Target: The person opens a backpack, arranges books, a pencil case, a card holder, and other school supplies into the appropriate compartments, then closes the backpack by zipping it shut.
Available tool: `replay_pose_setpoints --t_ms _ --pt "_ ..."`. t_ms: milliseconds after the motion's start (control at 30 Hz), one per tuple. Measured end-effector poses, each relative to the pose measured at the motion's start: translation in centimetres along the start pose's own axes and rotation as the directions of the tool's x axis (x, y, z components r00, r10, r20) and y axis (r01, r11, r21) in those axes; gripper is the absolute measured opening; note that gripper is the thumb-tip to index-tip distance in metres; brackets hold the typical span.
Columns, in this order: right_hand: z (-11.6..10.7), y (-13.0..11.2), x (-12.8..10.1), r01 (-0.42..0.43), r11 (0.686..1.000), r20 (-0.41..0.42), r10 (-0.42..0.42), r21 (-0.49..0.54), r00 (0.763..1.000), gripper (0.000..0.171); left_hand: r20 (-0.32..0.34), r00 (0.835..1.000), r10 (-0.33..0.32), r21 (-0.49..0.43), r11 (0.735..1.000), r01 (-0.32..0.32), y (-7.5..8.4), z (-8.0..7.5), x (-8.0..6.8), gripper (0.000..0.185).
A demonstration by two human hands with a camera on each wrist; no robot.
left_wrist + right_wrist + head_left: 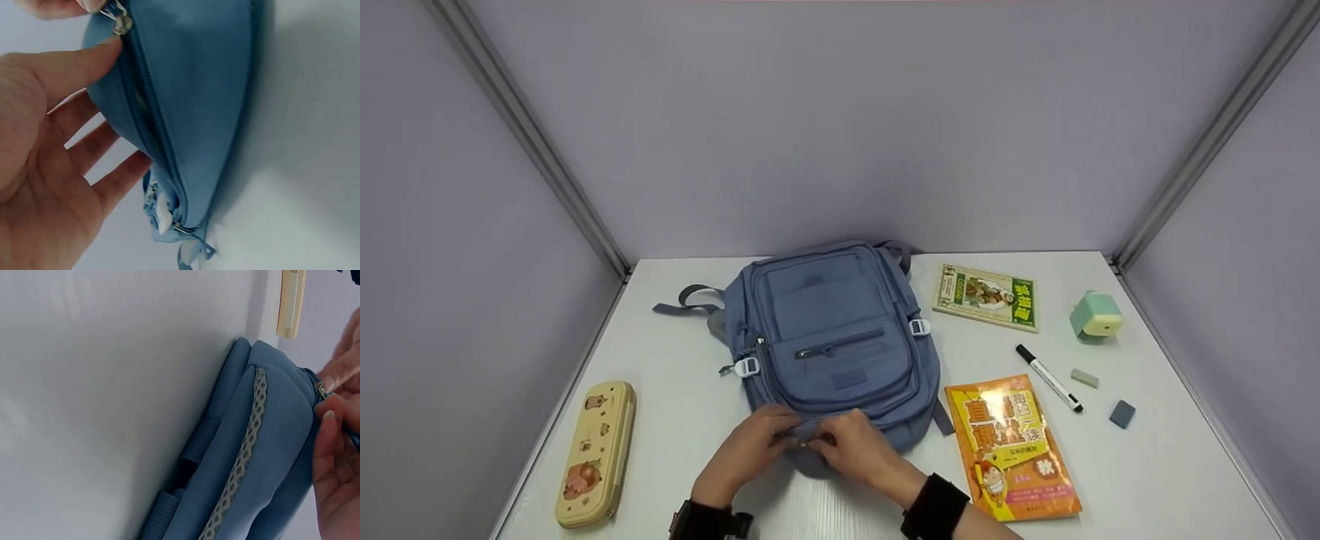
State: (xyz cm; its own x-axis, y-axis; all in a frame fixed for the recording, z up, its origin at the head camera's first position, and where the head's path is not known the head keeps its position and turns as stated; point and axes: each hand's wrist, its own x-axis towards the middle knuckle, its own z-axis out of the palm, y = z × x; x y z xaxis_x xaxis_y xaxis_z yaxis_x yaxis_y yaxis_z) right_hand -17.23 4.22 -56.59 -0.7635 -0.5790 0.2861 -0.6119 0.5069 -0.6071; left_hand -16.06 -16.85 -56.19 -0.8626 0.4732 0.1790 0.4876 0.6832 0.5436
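Note:
A blue backpack [840, 300] lies on the white table with its top towards the back wall. My hands meet at its near end, over a zipper [135, 73] whose teeth stand partly apart in the left wrist view. With the thumb in front and fingers behind, my left hand [750, 450] holds the fabric beside the metal zipper slider [122, 24]. My right hand [861, 448] pinches the zipper pull between thumb and forefinger; those fingertips partly cover it. A mesh strip [242, 455] runs along the bag's side in the right wrist view.
A yellow pencil case [594, 454] lies at left. On the right are an orange book [1012, 450], a green book [986, 296], a marker [1048, 379], a green-and-yellow sharpener [1095, 319], a small grey-green block [1084, 378] and a dark blue block [1122, 414].

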Motion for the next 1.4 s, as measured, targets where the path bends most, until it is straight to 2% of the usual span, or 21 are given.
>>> replay_pose_setpoints --t_ms 100,333,567,833,967,1033,1133,1200,1267,1400 --pt "-0.1 0.1 -0.1 -0.025 1.0 0.0 0.025 -0.015 1.0 0.007 -0.025 1.0 -0.013 0.015 1.0 0.013 -0.4 0.3 0.0 0.021" --pt "-1.3 0.6 -1.1 -0.03 0.999 -0.047 0.032 0.04 0.998 0.008 -0.061 0.996 -0.061 0.081 0.995 0.066 -0.7 0.6 -0.4 0.012" --pt "-3.2 2.4 -2.7 -0.044 0.999 -0.053 0.044 0.004 0.998 0.012 -0.082 0.996 -0.033 0.112 0.993 0.042 -0.9 0.7 -0.4 0.017" --pt "-5.6 4.9 -4.5 -0.048 0.996 -0.103 0.04 -0.075 0.994 0.012 -0.098 0.995 -0.005 0.146 0.989 0.019 -0.7 0.7 -0.4 0.016" --pt "-6.5 5.9 -5.0 -0.071 0.981 -0.136 0.046 -0.183 0.99 0.015 -0.073 0.997 0.014 0.186 0.983 0.0 0.1 0.7 0.0 0.012" --pt "-6.7 6.1 -5.2 -0.087 0.97 -0.119 0.061 -0.225 0.991 0.017 -0.051 0.998 0.028 0.215 0.976 -0.016 0.8 0.9 0.4 0.014" --pt "-6.9 6.1 -5.1 -0.115 0.964 -0.031 0.111 -0.238 0.993 0.015 -0.021 0.999 0.044 0.244 0.969 -0.037 1.8 1.4 1.2 0.022" --pt "-6.8 5.9 -5.0 -0.159 0.961 0.026 0.169 -0.224 0.985 0.013 -0.007 0.999 0.052 0.261 0.964 -0.048 2.4 1.9 1.9 0.027" --pt "-6.6 5.7 -4.9 -0.207 0.954 0.048 0.222 -0.219 0.974 0.015 -0.001 0.999 0.054 0.274 0.96 -0.052 3.1 2.7 2.6 0.029" --pt "-5.8 5.2 -4.4 -0.275 0.928 -0.007 0.282 -0.252 0.959 0.027 -0.015 0.997 0.072 0.339 0.939 -0.062 4.5 4.3 4.3 0.025"
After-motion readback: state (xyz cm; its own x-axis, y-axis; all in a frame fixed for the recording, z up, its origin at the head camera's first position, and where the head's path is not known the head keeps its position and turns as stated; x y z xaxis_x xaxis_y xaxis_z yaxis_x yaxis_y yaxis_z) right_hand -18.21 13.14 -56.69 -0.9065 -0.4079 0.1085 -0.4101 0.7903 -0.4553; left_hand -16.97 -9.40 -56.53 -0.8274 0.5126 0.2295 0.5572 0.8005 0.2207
